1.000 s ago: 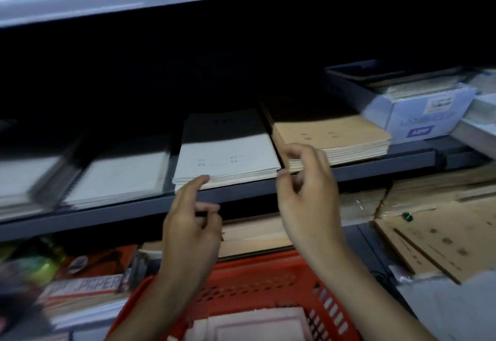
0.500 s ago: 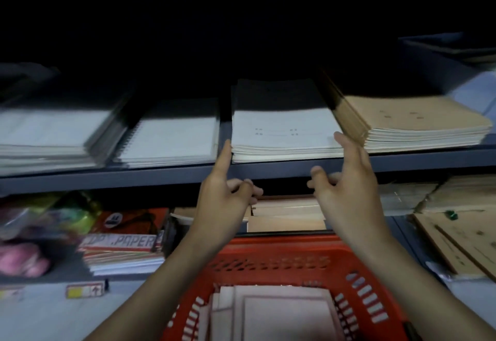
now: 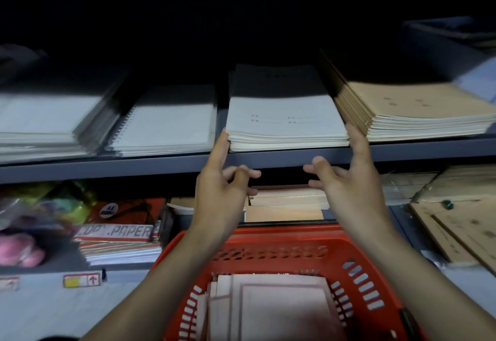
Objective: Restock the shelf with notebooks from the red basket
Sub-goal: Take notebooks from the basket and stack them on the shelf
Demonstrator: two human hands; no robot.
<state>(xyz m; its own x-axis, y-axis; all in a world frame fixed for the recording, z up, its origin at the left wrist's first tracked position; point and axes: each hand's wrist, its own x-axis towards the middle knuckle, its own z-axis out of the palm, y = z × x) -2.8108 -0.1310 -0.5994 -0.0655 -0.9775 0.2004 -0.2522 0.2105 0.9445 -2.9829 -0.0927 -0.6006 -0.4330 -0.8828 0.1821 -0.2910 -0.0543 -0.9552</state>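
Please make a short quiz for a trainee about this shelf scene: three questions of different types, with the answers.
1. True or false: notebooks lie in the red basket.
2. The left hand and right hand reach to the sides of which stack? A spiral-bound, B white stack, C paper packs.
3. Fill in: the brown stack lies to the ___ of the white stack.
Key: 1 true; 2 B; 3 right.

Printed in pale block capitals along the side of a striped paper pack (image 3: 115,232) at lower left: ".PAPER", the letters before it too blurred to make out. Marked "A4" on a round dark sticker (image 3: 109,209) on the red pack (image 3: 154,208) just behind. On a small yellow-and-white label (image 3: 81,280) below, only a red upward arrow; marks on the white notebook stack (image 3: 284,115) too small to read.
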